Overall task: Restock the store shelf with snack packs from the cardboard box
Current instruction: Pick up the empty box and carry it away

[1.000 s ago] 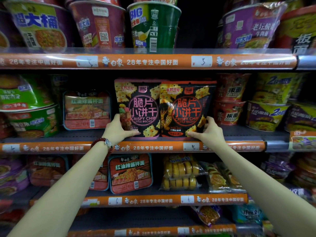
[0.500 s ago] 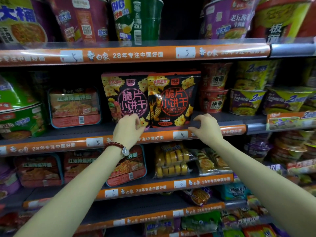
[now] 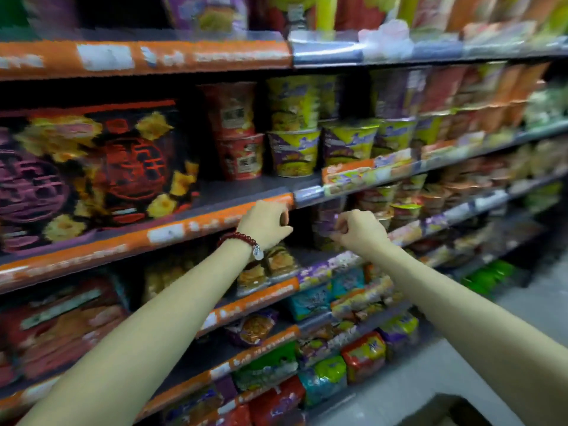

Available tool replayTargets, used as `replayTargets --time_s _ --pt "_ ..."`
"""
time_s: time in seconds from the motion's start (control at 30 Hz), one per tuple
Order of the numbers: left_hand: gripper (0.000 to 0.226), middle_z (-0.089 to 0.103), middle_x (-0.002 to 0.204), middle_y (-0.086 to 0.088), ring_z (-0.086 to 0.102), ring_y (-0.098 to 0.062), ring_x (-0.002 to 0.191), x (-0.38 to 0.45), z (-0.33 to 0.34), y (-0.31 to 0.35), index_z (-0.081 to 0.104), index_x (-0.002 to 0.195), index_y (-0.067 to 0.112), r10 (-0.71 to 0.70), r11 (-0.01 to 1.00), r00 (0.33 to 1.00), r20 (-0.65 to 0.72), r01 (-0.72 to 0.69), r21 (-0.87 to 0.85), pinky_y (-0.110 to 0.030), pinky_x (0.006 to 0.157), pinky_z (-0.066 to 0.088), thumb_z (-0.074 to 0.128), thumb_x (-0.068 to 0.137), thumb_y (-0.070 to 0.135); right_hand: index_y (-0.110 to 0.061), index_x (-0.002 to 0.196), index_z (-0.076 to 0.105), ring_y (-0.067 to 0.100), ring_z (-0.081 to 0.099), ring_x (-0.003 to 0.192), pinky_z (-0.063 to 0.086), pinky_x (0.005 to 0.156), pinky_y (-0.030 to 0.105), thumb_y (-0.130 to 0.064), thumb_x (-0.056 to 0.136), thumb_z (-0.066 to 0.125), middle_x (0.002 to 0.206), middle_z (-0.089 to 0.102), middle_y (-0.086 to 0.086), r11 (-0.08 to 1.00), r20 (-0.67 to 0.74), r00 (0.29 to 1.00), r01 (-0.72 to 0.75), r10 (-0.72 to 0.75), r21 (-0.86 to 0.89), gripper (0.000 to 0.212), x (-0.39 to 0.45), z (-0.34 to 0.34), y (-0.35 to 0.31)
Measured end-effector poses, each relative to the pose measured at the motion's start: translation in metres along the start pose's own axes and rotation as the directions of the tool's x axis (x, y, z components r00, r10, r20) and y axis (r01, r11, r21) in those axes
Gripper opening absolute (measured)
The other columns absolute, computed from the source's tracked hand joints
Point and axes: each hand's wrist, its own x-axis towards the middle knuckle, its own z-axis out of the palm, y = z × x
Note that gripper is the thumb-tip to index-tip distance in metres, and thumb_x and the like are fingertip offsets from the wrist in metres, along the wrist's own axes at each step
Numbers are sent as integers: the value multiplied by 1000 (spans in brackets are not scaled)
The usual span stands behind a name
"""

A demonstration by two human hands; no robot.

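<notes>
Two snack packs stand side by side on the shelf up and to the left of the left hand: an orange-and-black pack nearer the hand and a purple-printed pack beyond it at the frame's left edge. Both are upright, touching or nearly so, well apart from either hand. Their printing is smeared by motion blur; no brand or wording can be read.

The left hand is loosely curled, fingers drawn in, gripping nothing, in front of the orange price rail at the shelf edge. A red bead bracelet circles its wrist. The right hand, just beside it to the right, is likewise curled and empty, level with the rail below the cups.

Above the hands stand red noodle cups, stacked in two tiers, with yellow-and-purple cups to their right. Labels are illegible. White tags on the rail show no readable figures.

Below the left wrist lie clear packs of round biscuits. Lower shelves carry soft bags in teal, green and red. At the lower right corner, under the right forearm, the rim of a cardboard box shows on the grey floor. Nothing stands between hands and packs.
</notes>
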Motion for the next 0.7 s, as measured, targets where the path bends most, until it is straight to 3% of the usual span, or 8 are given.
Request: replayTargets --time_s 0.1,0.23,0.33,0.4,0.5,0.6,0.7 --pt "16 69 88 -7 64 -25 86 29 44 51 66 82 13 83 996 993 89 -79 -37 -36 75 53 65 83 29 -15 90 70 28 63 96 45 71 30 -30 81 72 95 69 10 991 12 992 -128 128 -50 18 -15 -16 67" --pt "19 71 91 -10 65 -25 88 59 106 116 69 87 11 183 981 962 200 -167 -95 -35 75 54 63 83 29 -11 90 67 27 62 89 44 64 30 -29 84 69 87 66 9 951 29 952 -302 304 -71 19 -44 -32 152" --pt "23 70 92 -9 64 -24 87 78 152 159 69 90 10 258 965 921 293 -229 -130 -35 74 54 61 86 31 -13 76 61 24 62 78 47 59 32 -27 85 68 79 66 5 893 25 893 -446 449 -64 18 -68 -40 210" --pt "22 71 93 -9 64 -24 90 90 184 184 70 91 8 315 948 880 356 -280 -148 -34 78 54 60 86 28 -10 75 62 23 61 77 49 60 34 -27 85 69 78 67 5 839 25 840 -540 542 -67 21 -85 -42 246" --pt "21 71 90 -9 66 -24 87 110 233 217 69 89 9 386 922 812 437 -339 -186 -37 76 56 60 86 27 -4 87 70 27 64 87 56 72 41 -25 85 69 88 70 10 747 25 749 -659 663 -86 21 -108 -40 298" --pt "20 71 94 -9 65 -24 91 130 283 245 70 91 9 439 898 740 510 -382 -220 -36 77 54 63 84 27 -5 90 70 27 64 88 57 77 42 -25 86 70 92 70 11 625 46 623 -777 781 -76 21 -127 -30 346" --pt "23 70 99 -10 64 -26 97 152 335 267 69 95 10 487 870 662 570 -425 -249 -35 80 52 63 85 29 -9 89 70 25 64 86 55 72 35 -29 86 69 94 71 11 482 52 480 -874 876 -56 20 -142 -15 382"
